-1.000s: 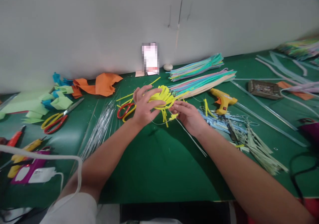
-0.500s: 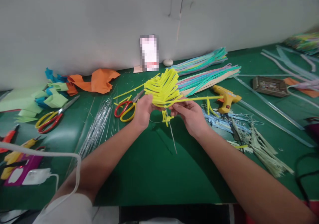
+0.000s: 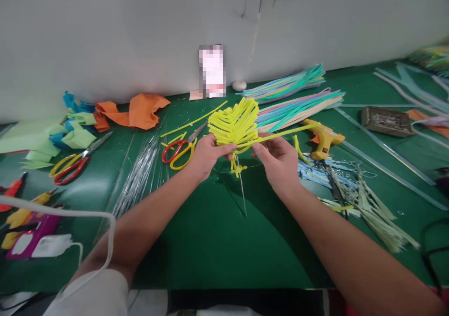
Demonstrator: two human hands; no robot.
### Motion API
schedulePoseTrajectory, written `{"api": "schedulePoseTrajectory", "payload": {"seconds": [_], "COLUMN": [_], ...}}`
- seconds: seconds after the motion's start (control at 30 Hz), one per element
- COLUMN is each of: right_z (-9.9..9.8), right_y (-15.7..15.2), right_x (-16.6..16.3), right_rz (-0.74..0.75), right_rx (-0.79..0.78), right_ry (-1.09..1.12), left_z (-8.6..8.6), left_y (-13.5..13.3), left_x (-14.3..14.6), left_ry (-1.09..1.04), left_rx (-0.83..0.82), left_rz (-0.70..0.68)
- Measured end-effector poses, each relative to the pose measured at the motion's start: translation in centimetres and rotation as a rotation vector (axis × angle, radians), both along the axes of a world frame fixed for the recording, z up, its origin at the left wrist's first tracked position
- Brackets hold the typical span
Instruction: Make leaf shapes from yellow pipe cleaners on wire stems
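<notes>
A leaf shape built from yellow pipe cleaners (image 3: 234, 124) is held above the green table, its thin stem wire (image 3: 242, 194) hanging downward. My left hand (image 3: 209, 156) pinches the leaf's lower left edge, thumb laid across its base. With thumb and fingers closed, my right hand (image 3: 277, 159) grips a long yellow pipe cleaner strand (image 3: 289, 131) that runs from the base out to the right. Short yellow knotted ends dangle under the leaf. Red-and-yellow-handled scissors (image 3: 179, 153) lie just left of the leaf.
Bundles of coloured pipe cleaners (image 3: 298, 112) lie behind on the right, near a yellow glue gun (image 3: 324, 140). Silver wires (image 3: 138, 175), a second pair of scissors (image 3: 79, 161) and crumpled crepe paper (image 3: 147, 110) lie left. A phone (image 3: 213, 71) leans against the wall; a white cable (image 3: 110, 231) crosses my left arm.
My right hand has shifted slightly right along the yellow strand, whose free end now angles upward. My left thumb has come over the leaf's base. The camera view has shifted a little.
</notes>
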State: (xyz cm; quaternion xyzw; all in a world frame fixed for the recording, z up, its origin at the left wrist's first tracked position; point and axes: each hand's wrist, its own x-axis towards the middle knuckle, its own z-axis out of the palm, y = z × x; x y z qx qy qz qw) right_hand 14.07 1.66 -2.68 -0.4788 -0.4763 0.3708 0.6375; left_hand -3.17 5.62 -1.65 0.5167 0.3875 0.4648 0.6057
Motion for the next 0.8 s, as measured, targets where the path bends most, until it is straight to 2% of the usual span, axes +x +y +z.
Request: {"api": "schedulePoseTrajectory", "payload": {"seconds": [0.17,0.3,0.63,0.8], "right_z": [0.9,0.9,2.2,2.6], "right_y": [0.1,0.5,0.6,0.6], "right_x": [0.3,0.3,0.2,0.2], "right_rz": [-0.011,0.042,0.248,0.242], "right_rx": [-0.007,-0.043,-0.297,-0.285], "right_ry": [0.047,0.184,0.578,0.634], "left_z": [0.6,1.0,1.3,1.2], "left_y": [-0.4,-0.5,-0.3,-0.3], "left_x": [0.2,0.3,0.7,0.7], "left_ry": [0.03,0.054,0.005,-0.016], "left_rx": [-0.008,0.0,-0.002,-0.013], "left_rz": [0.011,0.011,0.007,-0.019]}}
